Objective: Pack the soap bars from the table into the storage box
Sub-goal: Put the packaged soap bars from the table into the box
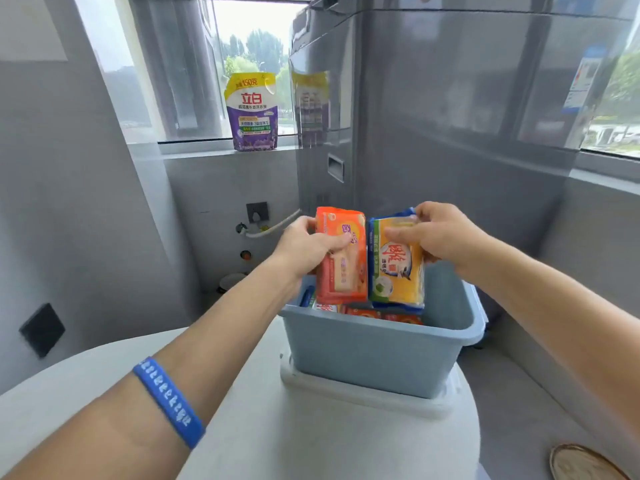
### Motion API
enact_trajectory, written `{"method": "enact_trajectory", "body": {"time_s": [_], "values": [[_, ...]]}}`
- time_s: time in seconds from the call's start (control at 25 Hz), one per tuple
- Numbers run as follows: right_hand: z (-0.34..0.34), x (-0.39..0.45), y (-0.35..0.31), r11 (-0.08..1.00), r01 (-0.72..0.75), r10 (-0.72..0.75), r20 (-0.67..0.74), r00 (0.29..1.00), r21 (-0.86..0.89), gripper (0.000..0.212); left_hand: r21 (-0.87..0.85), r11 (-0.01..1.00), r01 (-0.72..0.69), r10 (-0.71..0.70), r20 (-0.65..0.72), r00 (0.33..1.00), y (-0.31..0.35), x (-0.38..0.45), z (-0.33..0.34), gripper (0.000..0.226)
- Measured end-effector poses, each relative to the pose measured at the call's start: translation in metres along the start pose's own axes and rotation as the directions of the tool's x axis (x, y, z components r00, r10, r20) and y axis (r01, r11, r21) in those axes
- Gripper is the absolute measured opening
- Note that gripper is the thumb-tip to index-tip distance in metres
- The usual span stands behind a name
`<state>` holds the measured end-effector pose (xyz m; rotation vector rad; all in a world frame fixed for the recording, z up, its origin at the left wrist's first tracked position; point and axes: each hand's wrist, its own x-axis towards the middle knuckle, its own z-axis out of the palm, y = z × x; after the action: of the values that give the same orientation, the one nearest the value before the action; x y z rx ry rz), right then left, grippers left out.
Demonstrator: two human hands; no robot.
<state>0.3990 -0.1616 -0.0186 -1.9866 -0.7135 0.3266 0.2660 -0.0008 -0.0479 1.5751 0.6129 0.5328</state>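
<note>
Table near edge: the round white table (242, 427) shows no loose soap bars anywhere in view; its bare top runs from 6 o'clock up to the box.
Wristband: a blue band (168, 400) sits on the left forearm at about 8 o'clock.
Storage box: the blue storage box (374, 355) stands on a white lid or tray (363, 398) just right of centre, at the table's far side.
Already packed: several wrapped bars (363, 312) lie inside, orange and red wrappers showing just below the rim; how many, I cannot tell.
Left hand: the left hand (306, 245) is clamped on an orange soap pack (343, 261), thumb across its front, holding it upright over the box opening.
Right hand: the right hand (436, 237) is gripping a yellow soap pack (398, 265) by its top, also upright, touching the orange one side by side.
Progress: judged late in the task; these two packs look like the last, lowered partly into the box but not yet released.
Left to do: set both down and let go.
Far: a purple detergent pouch (251, 110) stands on the window sill at 11 o'clock, no part of the job.
</note>
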Motion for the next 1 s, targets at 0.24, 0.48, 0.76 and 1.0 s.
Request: {"method": "enact_trajectory", "body": {"time_s": [0.24,0.48,0.76,1.0], "values": [[0.012,0.024,0.050,0.844,0.078,0.063,0.243,0.968,-0.530,0.021,0.497,0.841,0.212,-0.336,0.173,0.926,-0.044,0.039,0.035,0.026],[0.018,0.025,0.073,0.301,0.405,-0.010,0.421,0.907,-0.864,0.018,0.940,0.232,-0.252,-0.090,0.278,0.956,-0.058,0.041,0.037,0.031],[0.027,0.007,0.044,0.561,0.445,-0.148,0.444,0.883,-0.698,0.021,0.811,0.508,-0.291,0.145,0.253,0.957,-0.033,0.015,0.007,0.014],[0.115,-0.067,-0.020,0.509,0.659,-0.581,0.343,0.738,-0.554,0.013,0.757,0.614,-0.225,0.392,-0.044,0.919,-0.031,-0.064,-0.126,0.012]]}}
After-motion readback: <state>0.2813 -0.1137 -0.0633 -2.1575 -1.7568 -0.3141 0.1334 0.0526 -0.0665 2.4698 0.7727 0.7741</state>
